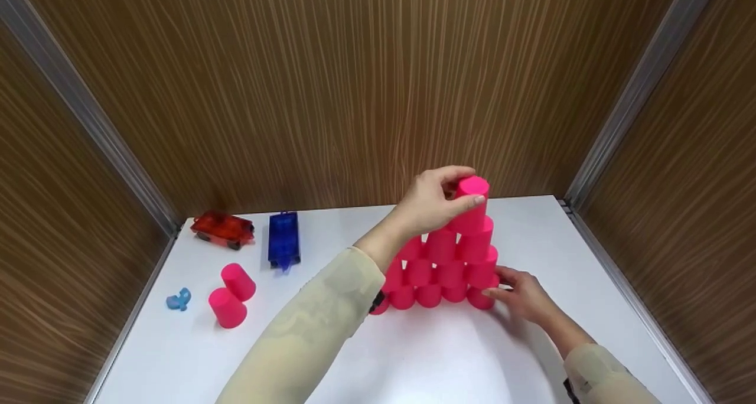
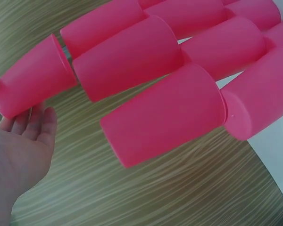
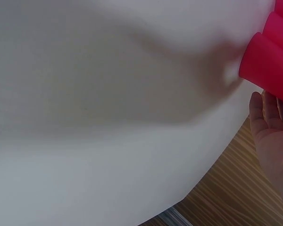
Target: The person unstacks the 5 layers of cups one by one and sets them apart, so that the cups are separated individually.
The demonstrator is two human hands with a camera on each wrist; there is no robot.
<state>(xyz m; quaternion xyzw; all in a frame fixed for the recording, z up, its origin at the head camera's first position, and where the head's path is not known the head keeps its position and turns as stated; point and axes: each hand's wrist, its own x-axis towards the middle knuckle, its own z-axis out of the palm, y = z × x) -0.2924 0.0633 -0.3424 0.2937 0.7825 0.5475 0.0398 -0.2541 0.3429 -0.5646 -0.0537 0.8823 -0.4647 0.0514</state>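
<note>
Inverted pink cups point(image 1: 429, 296) are stacked in several rows on the white table, right of centre. At the upper right of the stack my left hand point(image 1: 434, 200) grips a single pink cup point(image 1: 473, 186), thumb in front and fingers behind. In the left wrist view this held cup point(image 2: 35, 77) sits just above the cup below it point(image 2: 127, 59); whether they touch is unclear. Down at the lower right end, my right hand point(image 1: 522, 297) holds the end cup point(image 1: 479, 298) between thumb and fingers. Its fingers point(image 3: 257, 113) lie along that cup's side point(image 3: 269, 68) in the right wrist view.
Two more inverted pink cups point(image 1: 228, 308) stand at the left. Behind them are a clear red toy vehicle point(image 1: 221, 229) and a clear blue one point(image 1: 284, 237). A small light-blue toy piece point(image 1: 179, 299) lies near the left edge. Wood-grain walls point(image 1: 295, 97) enclose the table.
</note>
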